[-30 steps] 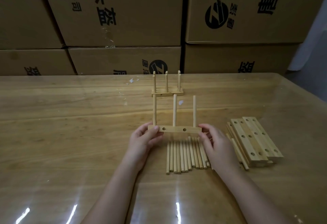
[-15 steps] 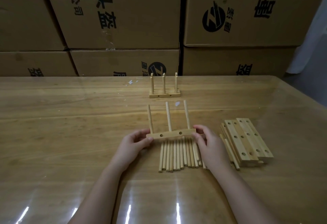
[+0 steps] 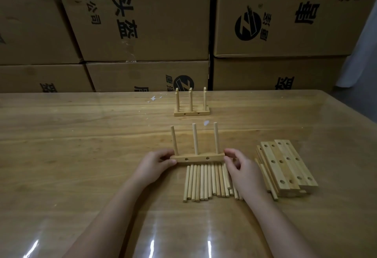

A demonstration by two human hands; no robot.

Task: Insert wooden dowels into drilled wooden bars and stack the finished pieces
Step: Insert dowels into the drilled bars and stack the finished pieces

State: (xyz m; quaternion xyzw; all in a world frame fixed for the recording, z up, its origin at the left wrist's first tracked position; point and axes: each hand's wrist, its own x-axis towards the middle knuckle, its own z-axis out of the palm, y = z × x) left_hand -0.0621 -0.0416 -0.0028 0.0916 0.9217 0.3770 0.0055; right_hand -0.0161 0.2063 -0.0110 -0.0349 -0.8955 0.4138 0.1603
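While cartons (image 3: 142, 17) marked 头盔 stand beyond them, the left hand (image 3: 152, 165) and right hand (image 3: 242, 170) pinch opposite ends of a three-dowel bar (image 3: 197, 158), tabletop (image 3: 71, 155) stretching wide leftward.

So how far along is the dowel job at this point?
Done: a dowelled piece stands farther back. In hand: left hand and right hand grip the ends of a bar with three upright dowels, not yet stacked. Left: loose dowels and a pile of empty drilled bars.
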